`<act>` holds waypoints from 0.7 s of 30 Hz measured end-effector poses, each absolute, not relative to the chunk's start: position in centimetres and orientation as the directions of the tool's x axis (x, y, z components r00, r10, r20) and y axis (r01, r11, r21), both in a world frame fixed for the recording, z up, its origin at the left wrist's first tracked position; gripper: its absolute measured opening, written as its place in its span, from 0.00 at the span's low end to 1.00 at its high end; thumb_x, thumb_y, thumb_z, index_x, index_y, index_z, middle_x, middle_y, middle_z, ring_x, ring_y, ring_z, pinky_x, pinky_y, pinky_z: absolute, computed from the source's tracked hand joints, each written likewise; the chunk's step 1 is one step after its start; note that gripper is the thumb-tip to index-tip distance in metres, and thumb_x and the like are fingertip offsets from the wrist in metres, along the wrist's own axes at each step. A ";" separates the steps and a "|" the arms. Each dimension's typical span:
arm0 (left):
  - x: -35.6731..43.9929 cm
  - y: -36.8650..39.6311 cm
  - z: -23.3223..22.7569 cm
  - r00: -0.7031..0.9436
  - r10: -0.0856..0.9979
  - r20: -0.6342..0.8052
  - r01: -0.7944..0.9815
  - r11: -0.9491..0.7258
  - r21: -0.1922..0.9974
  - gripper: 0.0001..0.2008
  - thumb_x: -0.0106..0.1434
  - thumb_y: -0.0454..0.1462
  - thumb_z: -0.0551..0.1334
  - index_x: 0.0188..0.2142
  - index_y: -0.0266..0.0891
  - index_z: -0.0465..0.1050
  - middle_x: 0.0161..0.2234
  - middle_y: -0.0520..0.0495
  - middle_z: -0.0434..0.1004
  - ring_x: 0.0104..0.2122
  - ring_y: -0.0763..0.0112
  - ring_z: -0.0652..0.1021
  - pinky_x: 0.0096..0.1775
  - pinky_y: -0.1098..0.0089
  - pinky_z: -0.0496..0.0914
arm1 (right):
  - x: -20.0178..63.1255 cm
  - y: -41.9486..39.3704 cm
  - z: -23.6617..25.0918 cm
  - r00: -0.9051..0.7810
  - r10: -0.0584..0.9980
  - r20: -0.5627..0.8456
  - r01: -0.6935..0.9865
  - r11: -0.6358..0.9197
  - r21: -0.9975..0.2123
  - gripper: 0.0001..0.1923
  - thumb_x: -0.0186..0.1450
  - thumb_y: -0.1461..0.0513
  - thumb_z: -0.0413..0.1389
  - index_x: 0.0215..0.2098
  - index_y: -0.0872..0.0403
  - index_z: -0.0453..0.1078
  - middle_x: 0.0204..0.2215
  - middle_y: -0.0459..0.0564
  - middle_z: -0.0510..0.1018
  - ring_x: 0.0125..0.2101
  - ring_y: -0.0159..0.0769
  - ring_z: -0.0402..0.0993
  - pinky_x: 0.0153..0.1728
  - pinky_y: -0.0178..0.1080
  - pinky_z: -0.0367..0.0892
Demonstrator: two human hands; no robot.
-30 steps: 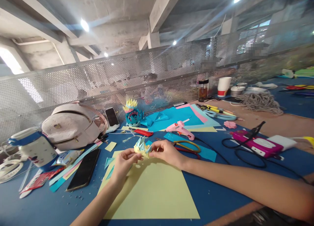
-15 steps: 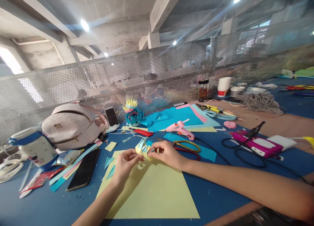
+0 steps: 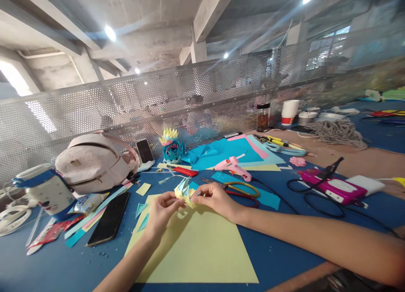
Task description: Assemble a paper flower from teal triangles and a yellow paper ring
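Note:
Between my two hands is a small folded-paper piece, pale yellow below with light blue points on top. My left hand pinches its left side with thumb and fingers. From the right, my right hand grips its other edge, fingertips closed on the paper. Beneath lies a large pale yellow paper sheet. Two small light blue folded triangles rest by my left hand. Just beyond my right hand are scissors with yellow and red handles. Further back stands a blue and yellow folded-paper model.
A pink glue gun and a red utility knife lie beyond my hands. On the left are a black phone, a pink backpack and a tumbler. A magenta power strip with black cable lies right. A perforated metal screen stands behind.
Little differs. My right fingers have shifted slightly on the folded-paper piece, which stays in both hands. The whole view has moved by a few pixels.

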State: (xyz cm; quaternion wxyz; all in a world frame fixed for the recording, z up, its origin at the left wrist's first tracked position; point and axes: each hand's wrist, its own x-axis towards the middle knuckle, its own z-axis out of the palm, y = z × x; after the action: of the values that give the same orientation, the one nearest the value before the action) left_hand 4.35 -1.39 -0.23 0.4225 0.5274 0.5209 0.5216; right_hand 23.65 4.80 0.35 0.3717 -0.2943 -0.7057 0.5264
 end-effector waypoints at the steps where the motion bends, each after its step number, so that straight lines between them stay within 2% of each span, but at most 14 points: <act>1: 4.3 -1.3 -0.3 -0.086 0.990 0.112 0.107 -0.102 0.989 0.14 0.53 0.46 0.69 0.33 0.38 0.77 0.28 0.45 0.83 0.29 0.65 0.80 0.30 0.72 0.70 | 23.6 4.8 0.3 -0.551 0.807 0.212 0.026 0.270 -0.962 0.18 0.55 0.50 0.64 0.30 0.58 0.78 0.23 0.49 0.77 0.24 0.32 0.69 0.23 0.32 0.62; 5: 4.2 -1.3 -0.5 -0.087 0.990 0.110 0.099 -0.101 0.990 0.14 0.53 0.46 0.69 0.33 0.38 0.77 0.26 0.46 0.83 0.28 0.66 0.79 0.30 0.72 0.70 | 23.6 4.8 0.3 -0.567 0.796 0.211 0.050 0.289 -0.956 0.17 0.57 0.52 0.63 0.32 0.58 0.78 0.24 0.49 0.76 0.24 0.32 0.68 0.23 0.32 0.61; 9: 4.4 -1.5 -0.3 -0.106 0.987 0.118 0.118 -0.106 0.987 0.14 0.53 0.45 0.69 0.33 0.37 0.77 0.26 0.47 0.82 0.27 0.66 0.79 0.30 0.72 0.69 | 23.7 4.5 0.6 -0.580 0.770 0.264 0.110 0.395 -0.912 0.13 0.56 0.56 0.64 0.34 0.57 0.79 0.26 0.47 0.76 0.23 0.29 0.64 0.22 0.31 0.58; 13: 4.8 -1.8 0.1 -0.126 0.985 0.119 0.130 -0.102 0.986 0.14 0.54 0.46 0.69 0.33 0.37 0.76 0.26 0.47 0.81 0.29 0.66 0.79 0.33 0.71 0.69 | 23.7 4.6 0.6 -0.560 0.775 0.292 0.156 0.445 -0.882 0.11 0.56 0.57 0.64 0.33 0.57 0.79 0.23 0.46 0.74 0.23 0.29 0.62 0.23 0.32 0.57; 18: 5.0 -2.0 0.2 -0.102 0.972 0.214 0.130 -0.200 0.971 0.13 0.57 0.45 0.66 0.35 0.38 0.73 0.31 0.47 0.80 0.34 0.65 0.78 0.38 0.69 0.70 | 23.4 4.9 0.4 -0.533 0.824 0.192 0.098 0.286 -0.953 0.16 0.52 0.53 0.66 0.32 0.57 0.78 0.19 0.44 0.70 0.22 0.30 0.64 0.23 0.33 0.57; 21: 5.4 -2.1 0.2 -0.065 0.948 0.312 0.270 -0.284 0.920 0.13 0.56 0.44 0.66 0.38 0.40 0.73 0.34 0.48 0.78 0.35 0.65 0.76 0.38 0.69 0.68 | 23.3 4.5 0.8 -0.523 0.848 0.080 -0.018 0.083 -0.996 0.21 0.48 0.51 0.69 0.33 0.56 0.76 0.22 0.45 0.74 0.24 0.32 0.67 0.26 0.34 0.60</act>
State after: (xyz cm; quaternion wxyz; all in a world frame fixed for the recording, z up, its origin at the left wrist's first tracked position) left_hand 5.42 -2.10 0.15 0.3213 0.6034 0.5046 0.5273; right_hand 23.31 4.48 0.84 0.3644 -0.3250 -0.6392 0.5941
